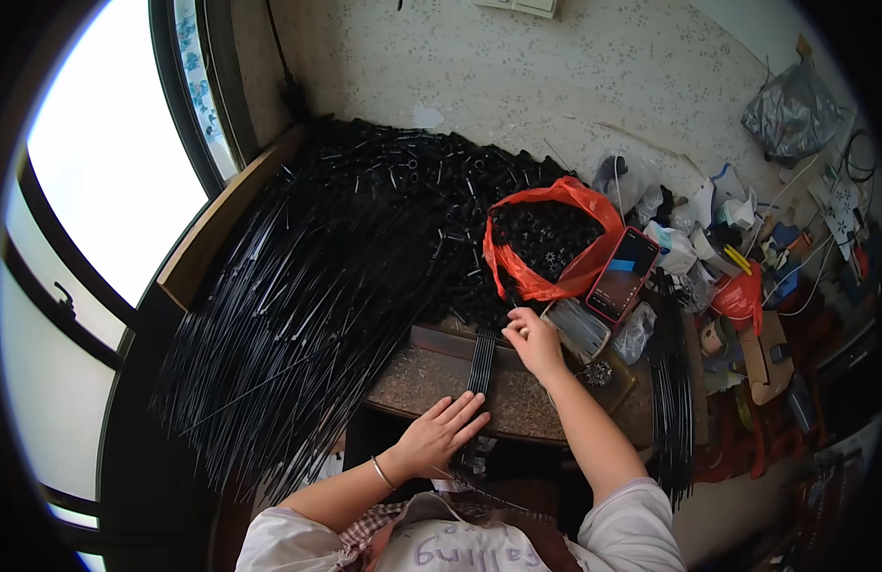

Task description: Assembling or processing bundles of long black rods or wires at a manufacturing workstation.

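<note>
Black thin rods (480,367), bundled, lie across the desk (431,377) near its front edge. Left hand (439,434) presses flat, fingers spread, on their near end; right hand (533,341) pinches the far end. Judged light, springy, slippery; best gripped as a bunch at the ends.

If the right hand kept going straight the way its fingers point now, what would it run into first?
Most likely the orange plastic bag of small black parts: the right hand points up-left at the rod bundle's far end. Depth is unclear.
</note>
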`<state>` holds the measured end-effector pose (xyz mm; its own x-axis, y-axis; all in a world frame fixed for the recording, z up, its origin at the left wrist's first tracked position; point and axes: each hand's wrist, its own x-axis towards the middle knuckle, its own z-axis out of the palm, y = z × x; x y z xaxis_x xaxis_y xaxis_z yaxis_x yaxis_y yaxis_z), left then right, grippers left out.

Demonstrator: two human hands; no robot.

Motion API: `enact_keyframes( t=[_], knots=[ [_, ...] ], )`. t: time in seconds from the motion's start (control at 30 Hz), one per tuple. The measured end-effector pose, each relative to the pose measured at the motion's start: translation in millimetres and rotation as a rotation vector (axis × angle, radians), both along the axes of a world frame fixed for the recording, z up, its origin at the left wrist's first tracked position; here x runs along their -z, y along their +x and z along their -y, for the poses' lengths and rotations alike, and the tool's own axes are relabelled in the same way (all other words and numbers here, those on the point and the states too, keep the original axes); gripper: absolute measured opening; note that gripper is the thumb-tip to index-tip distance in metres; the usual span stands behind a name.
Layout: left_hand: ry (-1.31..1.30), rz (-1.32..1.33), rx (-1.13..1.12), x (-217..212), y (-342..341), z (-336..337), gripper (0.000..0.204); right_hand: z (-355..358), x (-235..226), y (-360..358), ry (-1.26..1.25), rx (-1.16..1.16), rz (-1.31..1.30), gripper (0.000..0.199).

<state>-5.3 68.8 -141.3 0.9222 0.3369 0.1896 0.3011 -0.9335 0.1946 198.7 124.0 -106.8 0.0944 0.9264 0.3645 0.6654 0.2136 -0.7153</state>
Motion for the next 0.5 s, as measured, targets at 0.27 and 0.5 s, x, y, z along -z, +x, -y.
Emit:
enact_keyframes(
  t=[0.27, 0.5],
  knots=[
    [-0.177, -0.018, -0.047, 2.6, 1.6, -8.4, 0.067, 20.8, -12.7, 70.8, -0.271, 0.233, 0.597, 0.008],
    [-0.066, -0.049, -0.009, 19.7, 7.8, -18.3, 0.068, 2.7, -1.3, 74.5, 0.077, 0.211, 0.633, 0.005]
  ],
)
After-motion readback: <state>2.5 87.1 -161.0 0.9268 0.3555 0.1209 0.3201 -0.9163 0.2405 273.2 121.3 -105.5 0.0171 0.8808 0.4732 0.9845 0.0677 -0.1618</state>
